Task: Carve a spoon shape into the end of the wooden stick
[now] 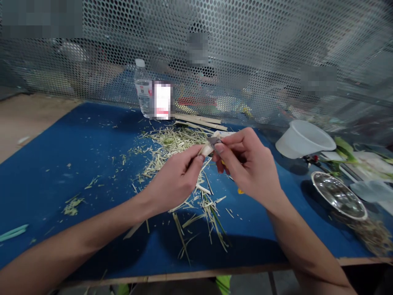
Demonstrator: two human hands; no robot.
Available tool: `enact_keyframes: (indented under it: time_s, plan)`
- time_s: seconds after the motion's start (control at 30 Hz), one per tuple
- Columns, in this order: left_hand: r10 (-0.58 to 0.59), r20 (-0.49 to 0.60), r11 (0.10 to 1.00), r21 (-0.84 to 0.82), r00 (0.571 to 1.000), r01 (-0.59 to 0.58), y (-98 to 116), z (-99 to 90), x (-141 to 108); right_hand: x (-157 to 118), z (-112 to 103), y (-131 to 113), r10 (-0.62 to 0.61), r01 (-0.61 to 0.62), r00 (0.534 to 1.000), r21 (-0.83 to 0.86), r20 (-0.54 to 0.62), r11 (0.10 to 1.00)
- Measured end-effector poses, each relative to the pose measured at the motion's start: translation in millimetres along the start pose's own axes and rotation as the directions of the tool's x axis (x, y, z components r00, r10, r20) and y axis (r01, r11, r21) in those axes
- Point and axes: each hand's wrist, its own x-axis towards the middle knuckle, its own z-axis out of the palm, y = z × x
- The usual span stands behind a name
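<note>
The left hand and right hand are together, closed on separate items and raised above a heap of pale stalk shavings. The left hand clamps a pale stalk section between thumb and fingers. Its long axis runs up and rightward from the left hand toward the right hand. The right hand pinches a small metal blade, which sits at the upper end of the stalk section.

The heap lies on a blue work mat, directly below and beyond the hands. Flat pale strips lie just beyond the heap, with a plastic water bottle behind them. A white plastic bowl stands to the right of the heap, and a steel bowl lies farther right.
</note>
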Motion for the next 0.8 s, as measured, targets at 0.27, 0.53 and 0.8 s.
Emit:
enact_keyframes:
  time_s: [0.27, 0.53, 0.8]
  plan:
    - [0.027, -0.012, 0.999, 0.030, 1.000, -0.027, 3.9, 0.0, -1.7, 1.0, -0.6, -3.1, -0.040, 0.040, 0.999, -0.051, -0.010, 0.998]
    - [0.026, -0.031, 0.998, 0.057, 0.999, -0.025, 4.9, 0.9, -2.1, -0.7, -1.6, -2.0, -0.053, 0.043, 0.996, -0.141, -0.066, 0.989]
    - [0.004, -0.029, 0.998, 0.062, 1.000, -0.002, 3.6, 1.9, -2.7, -2.3, 0.2, 2.2, -0.090, 0.079, 0.995, -0.202, -0.043, 0.976]
